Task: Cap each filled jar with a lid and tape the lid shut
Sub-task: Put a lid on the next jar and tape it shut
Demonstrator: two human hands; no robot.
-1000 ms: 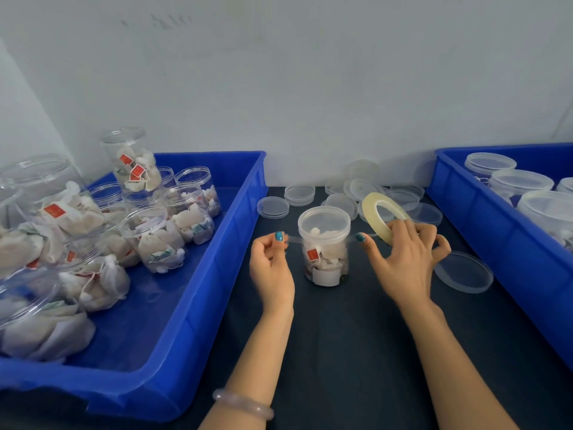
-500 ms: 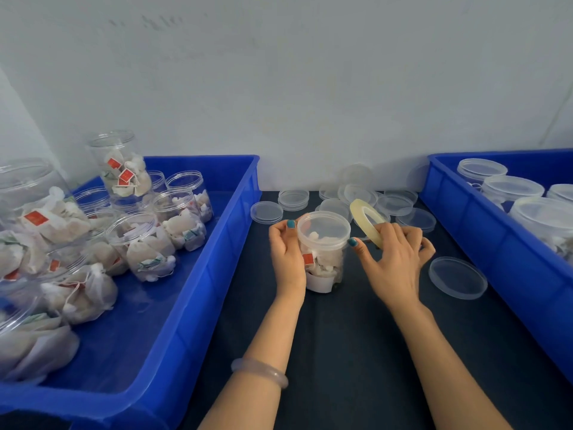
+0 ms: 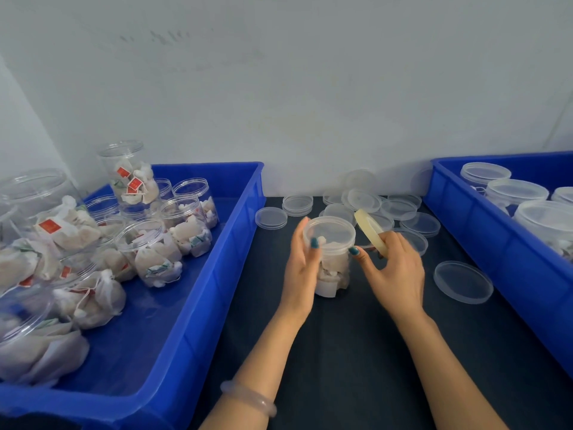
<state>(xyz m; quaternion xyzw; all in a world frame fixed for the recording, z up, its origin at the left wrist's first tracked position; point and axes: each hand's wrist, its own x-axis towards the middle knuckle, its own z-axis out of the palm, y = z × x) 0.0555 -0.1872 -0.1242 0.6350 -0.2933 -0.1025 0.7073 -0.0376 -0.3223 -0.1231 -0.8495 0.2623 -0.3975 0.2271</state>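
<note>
**At the middle of the dark mat (image 3: 341, 352): one capped jar (image 3: 333, 268), one tape roll (image 3: 370, 231)**

Between two blue bins, a single clear jar stood upright on the mat with its lid (image 3: 329, 232) already seated. It was packed with white sachets.

The left hand (image 3: 302, 265) gripped the jar from its left side, thumb laid against the lid's rim and fingers wrapped behind. The right hand (image 3: 393, 271) held the one yellowish tape roll on edge just beside the jar. Its fingers curled round the ring and its thumb tip reached toward the lid's rim. A short strip of clear tape ran from the roll to the jar. One pale bracelet (image 3: 248, 398) circled the left wrist.

Loose clear lids lay on the mat behind and to the right of the jar. At least ten showed, some stacked or overlapping, so an exact count could not be made. One of them (image 3: 463, 282) lay apart, near the right bin (image 3: 496, 252). That bin held four capped jars in view, cut off by the frame's edge.

The left bin (image 3: 198, 305) held uncapped jars filled with sachets, some bearing red tags. At least eight showed, one perched on top of others. Blur near the frame's left edge hid the full number.
</note>
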